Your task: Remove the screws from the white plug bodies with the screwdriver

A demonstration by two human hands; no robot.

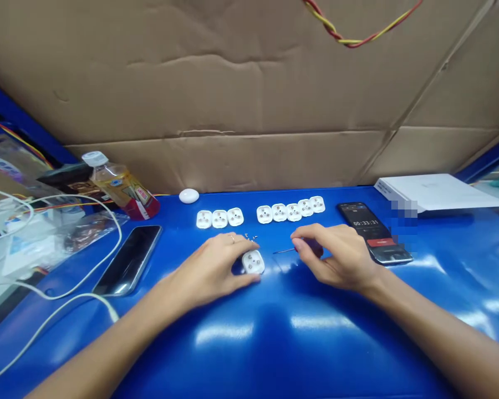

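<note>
Head view, person at a blue table (316,354). Left hand (208,271) cupped over a white round plug body (253,261), narrow grip, fingers on its edge, piece sitting on the tabletop. Right hand (336,257) pinching a red-handled screwdriver (311,247) between thumb and fingers, narrow grip, handle mostly hidden, thin shaft pointing left toward the plug body but not touching it. Tiny screws (249,237) just past the left fingertips. Behind those, more white plug bodies: a group of three (219,219) and a group of five (293,209). Right of the right hand, a black phone (372,233) showing a timer, 00:33:31. Left side, a second phone (127,260) lying face up, a plastic drink bottle (122,185), a white cable (87,294). Back right, a white box (436,191). Cardboard sheet (249,72) stands behind the table.
</note>
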